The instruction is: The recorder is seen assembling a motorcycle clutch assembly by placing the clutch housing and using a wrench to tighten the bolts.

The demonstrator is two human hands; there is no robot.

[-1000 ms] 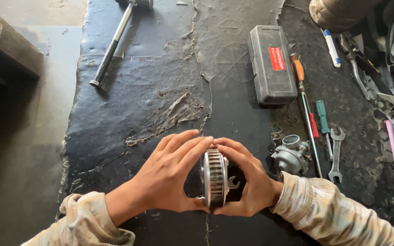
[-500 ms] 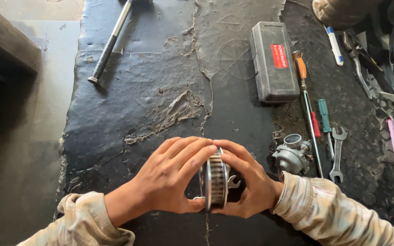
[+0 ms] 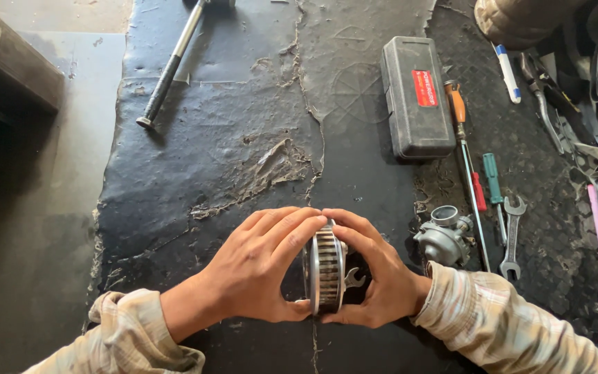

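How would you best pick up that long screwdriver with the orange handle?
Grip the orange-handled screwdriver by its thick orange handle, at the far end beside the grey case. Probably come from above, a little from the right, since the case crowds its left side. The thin shaft lies flat on the mat, among a carburettor and smaller screwdrivers.

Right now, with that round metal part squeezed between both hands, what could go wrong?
The left hand and right hand press the ribbed metal wheel from both sides, standing on edge; if the palms slip, it could drop onto the torn black mat. Its ridged rim might pinch fingertips. The small wrench beside it, partly under the right hand, and the carburettor close by could get knocked.
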